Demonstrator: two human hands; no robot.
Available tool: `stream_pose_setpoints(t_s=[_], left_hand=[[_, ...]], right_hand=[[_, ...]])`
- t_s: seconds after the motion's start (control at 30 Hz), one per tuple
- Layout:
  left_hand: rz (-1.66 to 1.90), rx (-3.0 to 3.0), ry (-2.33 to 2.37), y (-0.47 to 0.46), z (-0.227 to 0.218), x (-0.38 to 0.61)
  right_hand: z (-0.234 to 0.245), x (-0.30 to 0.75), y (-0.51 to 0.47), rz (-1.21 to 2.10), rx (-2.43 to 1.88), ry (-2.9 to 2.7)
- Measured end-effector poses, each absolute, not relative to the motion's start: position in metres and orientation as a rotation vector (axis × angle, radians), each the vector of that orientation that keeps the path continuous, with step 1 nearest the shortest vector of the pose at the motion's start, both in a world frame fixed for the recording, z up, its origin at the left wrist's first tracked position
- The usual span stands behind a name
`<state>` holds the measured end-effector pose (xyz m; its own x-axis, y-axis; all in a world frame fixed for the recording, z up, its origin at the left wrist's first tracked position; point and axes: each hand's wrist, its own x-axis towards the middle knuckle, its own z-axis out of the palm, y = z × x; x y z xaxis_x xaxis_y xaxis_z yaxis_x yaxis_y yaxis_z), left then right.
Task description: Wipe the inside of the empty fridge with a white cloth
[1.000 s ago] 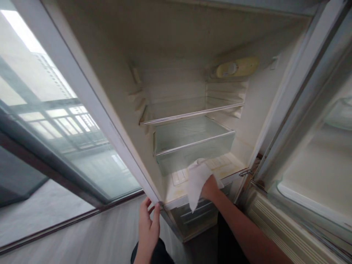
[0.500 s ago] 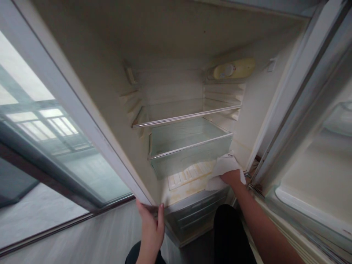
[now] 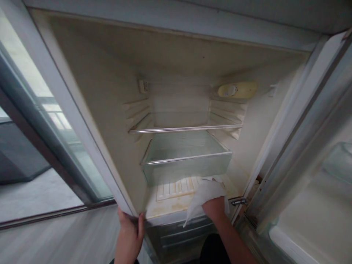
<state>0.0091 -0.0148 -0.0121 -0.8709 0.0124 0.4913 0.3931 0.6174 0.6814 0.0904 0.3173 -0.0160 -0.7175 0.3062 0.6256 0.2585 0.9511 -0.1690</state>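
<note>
My right hand point(image 3: 215, 209) is closed on a white cloth point(image 3: 205, 194), pressing it against the right part of the refrigerator's floor point(image 3: 167, 206). Part of the cloth hangs over the front lip, and the fingers are partly hidden by it. Yellowish-brown stains mark the floor beside it and its ribbed section. At the lower left corner of the refrigerator point(image 3: 110, 183), my left hand point(image 3: 129, 231) grips the front edge, thumb inside and fingers round the outside.
A clear drawer point(image 3: 187, 167) sits above the floor, with a glass shelf point(image 3: 184, 129) over it. On the right wall is a yellowed lamp cover point(image 3: 238, 90). The refrigerator door point(image 3: 310, 205) stands open at right; a lower compartment point(image 3: 178, 234) is below. A sliding glass door point(image 3: 74, 165) is at left.
My right hand has slid the cloth leftward from the right corner, along the floor. The view has shifted; my left hand keeps its hold on the edge.
</note>
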Motion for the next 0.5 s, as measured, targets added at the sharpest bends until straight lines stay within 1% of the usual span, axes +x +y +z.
stream_pose_setpoints(t_s=[0.1, 0.2, 0.27, 0.33, 0.4, 0.5], left_hand=[[-1.193, -0.309, -2.359, -0.012, -0.029, 0.017], [-1.236, -0.287, -2.319, -0.01, -0.068, 0.033], [-1.343, -0.28, -2.323, -0.012, -0.097, 0.046], [-1.433, -0.28, -2.341, -0.017, -0.116, 0.059], [-1.462, -0.301, -2.361, -0.023, -0.119, 0.068], [-1.427, -0.348, -2.348, -0.029, -0.091, 0.065]], right_hand=[[-0.022, 0.09, 0.322, 0.084, -0.331, -2.33], [-0.022, 0.09, 0.326, 0.084, -0.273, -2.306], [-0.021, 0.09, 0.328, 0.082, -0.255, -2.328], [-0.019, 0.09, 0.329, 0.087, -0.253, -2.371], [-0.016, 0.091, 0.329, 0.106, -0.261, -2.416], [-0.01, 0.092, 0.326, 0.143, -0.304, -2.465]])
